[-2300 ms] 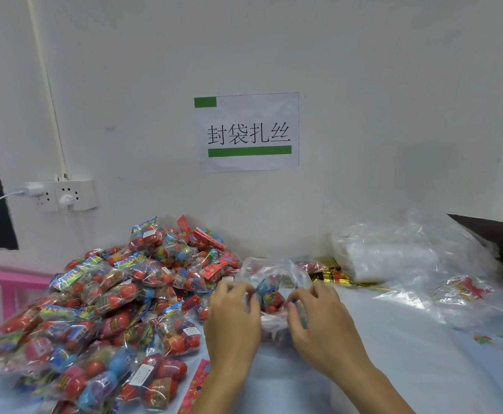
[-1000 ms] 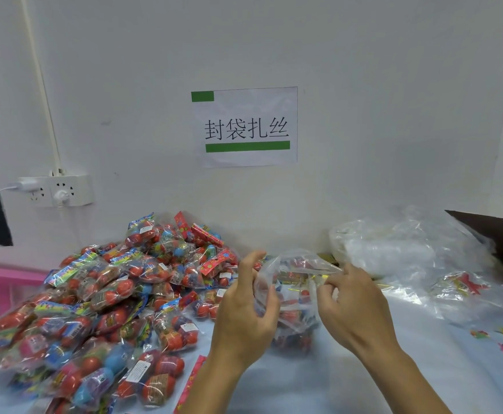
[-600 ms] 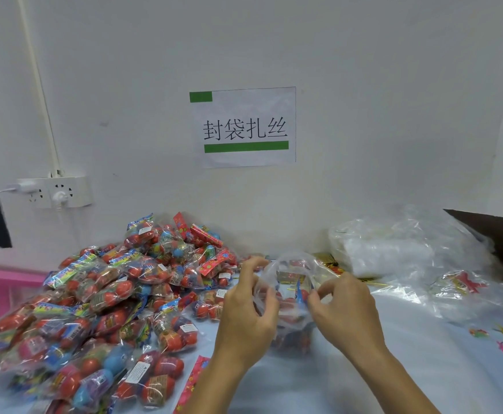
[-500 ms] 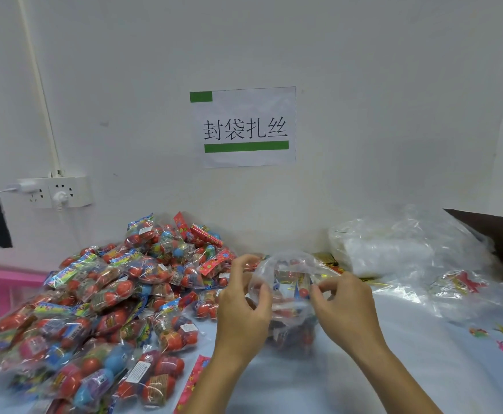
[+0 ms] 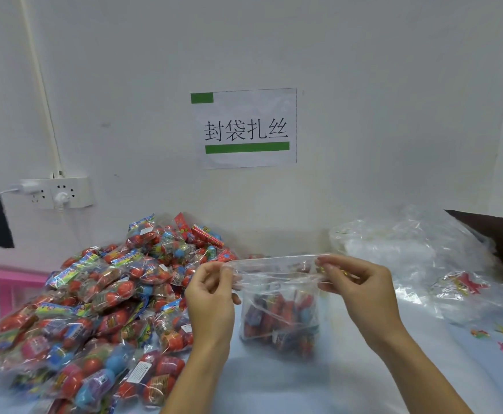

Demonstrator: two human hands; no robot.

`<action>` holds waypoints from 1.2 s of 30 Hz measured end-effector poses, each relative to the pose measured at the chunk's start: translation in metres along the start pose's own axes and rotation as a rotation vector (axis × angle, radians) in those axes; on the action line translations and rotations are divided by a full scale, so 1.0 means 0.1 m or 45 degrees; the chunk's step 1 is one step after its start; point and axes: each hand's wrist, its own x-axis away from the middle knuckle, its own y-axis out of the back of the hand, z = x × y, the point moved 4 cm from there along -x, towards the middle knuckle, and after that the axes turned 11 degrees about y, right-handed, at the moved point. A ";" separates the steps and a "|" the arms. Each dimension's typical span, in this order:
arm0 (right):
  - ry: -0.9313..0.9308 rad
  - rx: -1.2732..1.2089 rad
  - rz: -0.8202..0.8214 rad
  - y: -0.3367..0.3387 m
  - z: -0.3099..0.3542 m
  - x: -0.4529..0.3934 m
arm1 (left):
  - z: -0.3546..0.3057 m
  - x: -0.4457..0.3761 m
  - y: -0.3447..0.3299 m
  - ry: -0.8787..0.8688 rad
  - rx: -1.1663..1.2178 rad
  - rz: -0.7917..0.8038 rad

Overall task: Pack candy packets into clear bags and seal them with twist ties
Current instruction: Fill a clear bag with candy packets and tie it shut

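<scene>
- Your left hand (image 5: 211,297) is raised in front of you, back of the hand toward the camera, forearm rising from the bottom edge.
- Its thumb and curled fingers (image 5: 228,271) pinch together at the top, thumb side facing right.
- Your right hand (image 5: 360,286) sits level with it, well apart, forearm running in from the lower right.
- Its fingertips (image 5: 323,264) point left and are closed in a pinch, the remaining fingers curled beneath.
</scene>
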 end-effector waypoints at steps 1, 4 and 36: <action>-0.001 -0.015 -0.001 0.01 0.00 0.00 | -0.01 0.00 0.00 -0.026 -0.035 0.005; 0.041 0.019 0.008 0.05 0.01 -0.02 | -0.08 0.02 0.00 -0.206 -0.246 0.016; 0.036 0.323 -0.355 0.11 -0.20 -0.55 | -0.52 -0.44 -0.43 -0.325 -0.380 0.137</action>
